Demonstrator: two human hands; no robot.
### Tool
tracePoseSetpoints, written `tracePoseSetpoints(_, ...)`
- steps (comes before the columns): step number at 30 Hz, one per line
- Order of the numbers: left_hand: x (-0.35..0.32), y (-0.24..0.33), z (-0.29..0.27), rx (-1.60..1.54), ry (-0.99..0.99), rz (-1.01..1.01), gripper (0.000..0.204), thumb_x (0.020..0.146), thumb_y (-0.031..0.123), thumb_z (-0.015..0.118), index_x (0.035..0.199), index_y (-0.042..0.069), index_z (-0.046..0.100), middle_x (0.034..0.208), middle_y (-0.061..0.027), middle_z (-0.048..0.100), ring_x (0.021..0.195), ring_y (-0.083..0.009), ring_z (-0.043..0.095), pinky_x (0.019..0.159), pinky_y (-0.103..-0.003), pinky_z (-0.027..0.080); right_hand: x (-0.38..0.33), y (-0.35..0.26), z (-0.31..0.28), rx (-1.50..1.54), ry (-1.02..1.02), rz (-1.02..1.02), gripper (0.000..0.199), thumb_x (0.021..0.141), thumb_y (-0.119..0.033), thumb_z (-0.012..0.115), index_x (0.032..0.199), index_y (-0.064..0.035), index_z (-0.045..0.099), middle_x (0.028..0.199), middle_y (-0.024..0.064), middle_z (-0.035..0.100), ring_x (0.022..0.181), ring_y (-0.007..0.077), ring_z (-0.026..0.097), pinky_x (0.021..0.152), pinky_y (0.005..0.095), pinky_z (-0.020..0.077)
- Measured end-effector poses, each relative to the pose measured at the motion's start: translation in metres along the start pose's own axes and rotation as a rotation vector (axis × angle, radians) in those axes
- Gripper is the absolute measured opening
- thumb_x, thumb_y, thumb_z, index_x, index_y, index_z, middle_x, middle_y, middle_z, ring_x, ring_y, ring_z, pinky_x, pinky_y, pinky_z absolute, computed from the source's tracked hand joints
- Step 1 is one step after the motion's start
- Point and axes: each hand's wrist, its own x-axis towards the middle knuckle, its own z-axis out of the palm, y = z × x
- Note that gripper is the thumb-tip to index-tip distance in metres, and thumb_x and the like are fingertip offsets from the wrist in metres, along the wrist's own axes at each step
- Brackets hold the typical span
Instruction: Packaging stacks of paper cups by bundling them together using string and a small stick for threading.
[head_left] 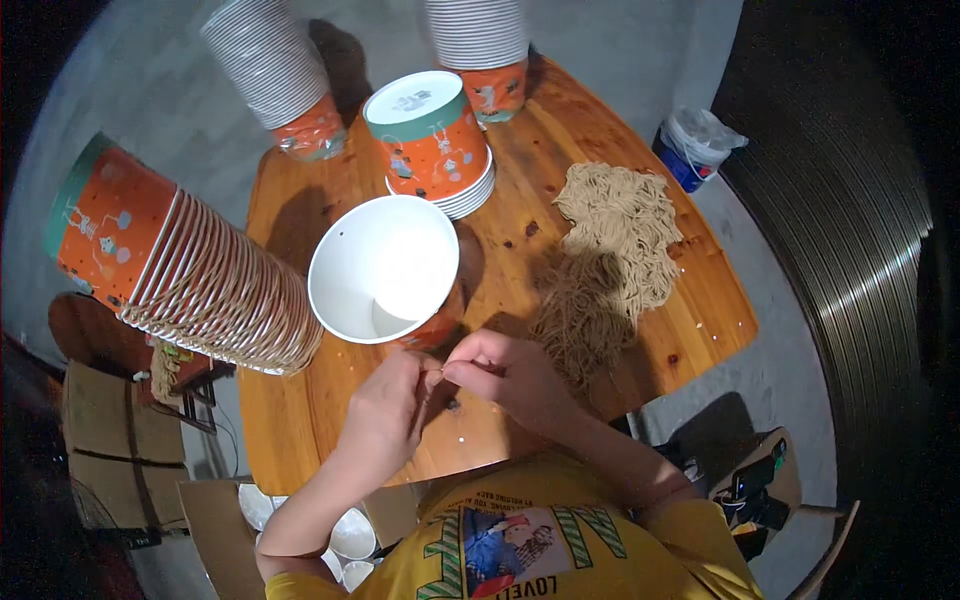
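Observation:
My left hand and my right hand meet at the near middle of the table, fingertips pinched together. What they pinch is too small to make out. Just beyond them a paper bucket, white inside and orange outside, leans with its mouth toward me; a small dark hole shows near its rim. To the right lies a loose heap of tan cords, partly in shadow. On the left a long leaning stack of orange buckets has tan cord handles hanging along its rims.
A short stack of upturned buckets stands behind the open one. Two tall stacks rise at the table's far edge. The wooden table has rounded edges. Cardboard boxes flank it, and a blue-white pail sits on the floor.

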Motion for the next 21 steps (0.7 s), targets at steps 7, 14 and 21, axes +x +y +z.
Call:
tracePoseSetpoints(7, 0.004, 0.001, -0.006, -0.033, 0.038, -0.041, 0.019, 0.082, 0.007, 0.064, 0.092, 0.001, 0.049, 0.082, -0.0144, 0.052, 0.073, -0.0339, 0.056, 0.065, -0.040, 0.046, 0.009, 0.016, 0.002, 0.125, 0.026, -0.092, 0.008, 0.085, -0.008, 0.061, 0.080, -0.0045, 0.055, 0.064, -0.0065, 0.047, 0.058, 0.0005, 0.042, 0.050, 0.0198, 0.0345)
tracePoseSetpoints(14, 0.024, -0.015, -0.011, 0.337, 0.156, 0.179, 0.031, 0.076, 0.006, 0.066, 0.105, 0.003, 0.055, 0.088, -0.0124, 0.051, 0.084, -0.0303, 0.050, 0.072, -0.039, 0.040, 0.023, 0.015, 0.010, -0.032, 0.294, -0.280, 0.010, 0.084, 0.000, 0.058, 0.080, -0.0026, 0.050, 0.064, -0.0065, 0.047, 0.057, -0.0018, 0.041, 0.049, 0.0175, 0.0328)
tracePoseSetpoints(21, 0.027, -0.014, -0.005, 0.231, 0.124, 0.114, 0.029, 0.077, 0.001, 0.063, 0.105, 0.004, 0.058, 0.081, -0.0112, 0.052, 0.076, -0.0284, 0.052, 0.071, -0.037, 0.041, 0.035, 0.035, 0.015, 0.067, 0.331, -0.392, 0.010, 0.085, 0.001, 0.058, 0.080, -0.0022, 0.049, 0.064, -0.0049, 0.049, 0.058, -0.0010, 0.044, 0.049, 0.0179, 0.0346)
